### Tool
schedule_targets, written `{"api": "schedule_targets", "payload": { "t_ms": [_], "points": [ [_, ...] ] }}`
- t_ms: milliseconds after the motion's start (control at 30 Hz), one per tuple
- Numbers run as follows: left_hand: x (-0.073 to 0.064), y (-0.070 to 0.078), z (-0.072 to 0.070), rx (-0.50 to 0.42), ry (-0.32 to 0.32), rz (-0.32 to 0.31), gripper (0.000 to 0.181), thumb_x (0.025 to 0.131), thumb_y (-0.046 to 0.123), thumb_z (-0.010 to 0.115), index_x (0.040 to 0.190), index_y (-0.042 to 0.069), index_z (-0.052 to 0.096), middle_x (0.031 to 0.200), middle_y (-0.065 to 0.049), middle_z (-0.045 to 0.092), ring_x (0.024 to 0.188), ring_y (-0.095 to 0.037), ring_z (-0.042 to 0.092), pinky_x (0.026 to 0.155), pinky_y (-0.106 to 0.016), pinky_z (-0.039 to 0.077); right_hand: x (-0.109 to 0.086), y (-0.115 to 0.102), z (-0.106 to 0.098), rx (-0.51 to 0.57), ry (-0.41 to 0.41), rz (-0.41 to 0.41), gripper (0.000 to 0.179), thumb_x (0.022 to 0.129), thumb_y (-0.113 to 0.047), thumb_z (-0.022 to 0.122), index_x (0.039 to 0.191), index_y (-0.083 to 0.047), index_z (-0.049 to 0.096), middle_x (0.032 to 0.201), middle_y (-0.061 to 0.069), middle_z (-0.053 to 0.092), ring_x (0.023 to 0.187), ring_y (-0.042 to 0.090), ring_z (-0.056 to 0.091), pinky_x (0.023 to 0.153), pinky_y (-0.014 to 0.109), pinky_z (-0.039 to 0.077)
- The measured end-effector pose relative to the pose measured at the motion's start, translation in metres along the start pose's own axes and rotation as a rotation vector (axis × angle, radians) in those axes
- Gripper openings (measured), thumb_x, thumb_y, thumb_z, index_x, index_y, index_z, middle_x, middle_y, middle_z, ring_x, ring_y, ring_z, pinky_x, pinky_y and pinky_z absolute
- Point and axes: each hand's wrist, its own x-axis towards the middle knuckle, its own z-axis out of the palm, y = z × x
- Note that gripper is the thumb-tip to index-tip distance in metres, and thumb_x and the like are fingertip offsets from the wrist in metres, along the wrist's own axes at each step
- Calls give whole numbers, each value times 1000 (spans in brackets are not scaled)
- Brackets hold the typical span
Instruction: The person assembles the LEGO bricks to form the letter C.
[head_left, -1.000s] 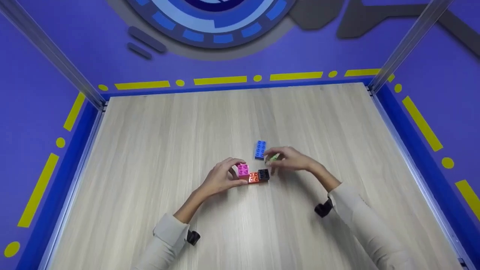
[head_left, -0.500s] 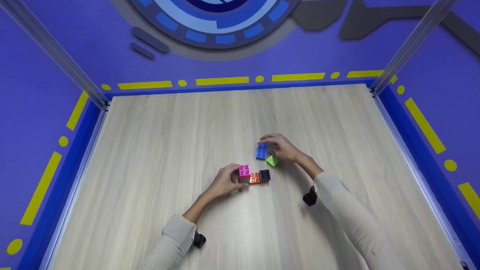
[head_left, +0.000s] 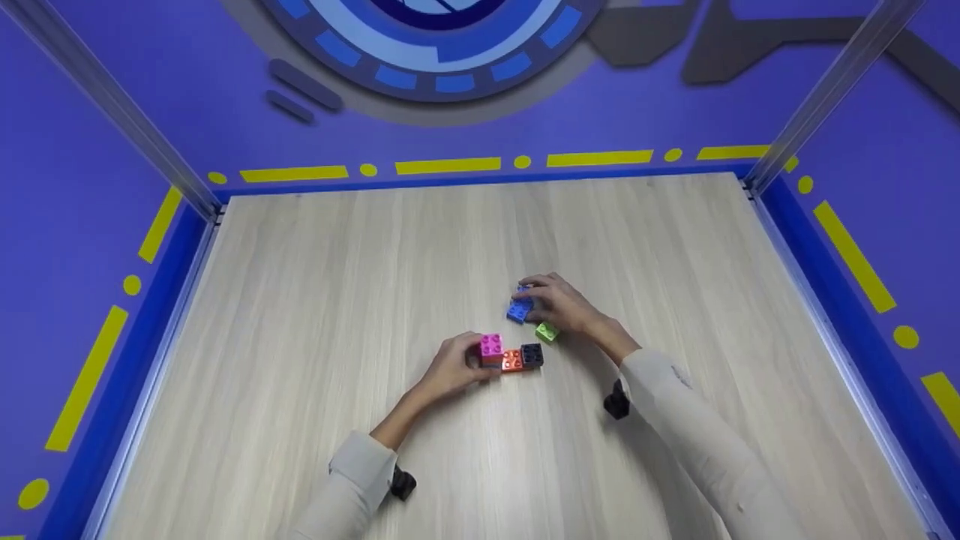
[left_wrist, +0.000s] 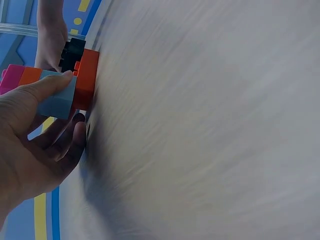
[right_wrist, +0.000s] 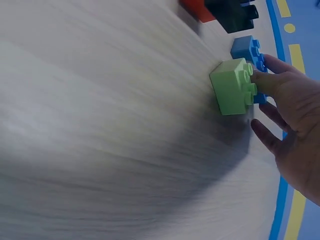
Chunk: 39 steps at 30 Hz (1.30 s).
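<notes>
My left hand [head_left: 452, 367] grips a small tower of toy building bricks by its sides. A pink brick [head_left: 491, 344] tops it. In the left wrist view an orange brick [left_wrist: 31, 75] and a grey-blue brick [left_wrist: 59, 104] sit below the pink one, with the thumb across the grey-blue side. They stand on one end of a longer orange-red brick [left_wrist: 88, 80]; a black brick [left_wrist: 73, 54] stands on its other end. Behind them, my right hand [head_left: 564, 306] pinches a blue eight-stud brick [head_left: 517, 310], partly covered by the fingers. A light green brick [right_wrist: 232, 89] lies just in front of that hand.
The pale wooden tabletop [head_left: 337, 277] surrounds the bricks on every side. Purple-blue panels [head_left: 450, 139] with yellow marks enclose the back and both sides. Metal rails [head_left: 832, 315] run along the side edges.
My right hand has let go of the green brick, leaving it on the table, and taken hold of the blue brick, which has turned slightly. The left hand keeps its grip on the tower.
</notes>
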Motion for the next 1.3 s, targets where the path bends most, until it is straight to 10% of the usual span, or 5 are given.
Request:
{"api": "schedule_targets", "payload": {
  "t_ms": [567,1000,1300],
  "points": [
    [1,1,0,112,49,-31,45,77,19,88,116,4,71,103,-9,73,97,-25,68,91,-40,55,-1,-7,5,33,22,78,43,92,-21,77,130,-5,66,129,18,64,123,35,56,109,51,46],
    [5,1,-1,137,63,-35,36,73,25,92,99,8,74,88,-4,71,79,-14,58,71,-25,45,-32,-52,-24,283,72,-74,39,91,-20,78,126,-4,68,118,12,72,101,22,67,87,38,57],
    [5,2,-3,144,53,-28,40,72,23,92,104,7,75,92,-5,73,83,-19,64,75,-28,50,-42,-71,-16,333,55,-129,39,93,-26,76,128,-11,68,122,7,71,113,22,65,97,37,54]
  ]
}}
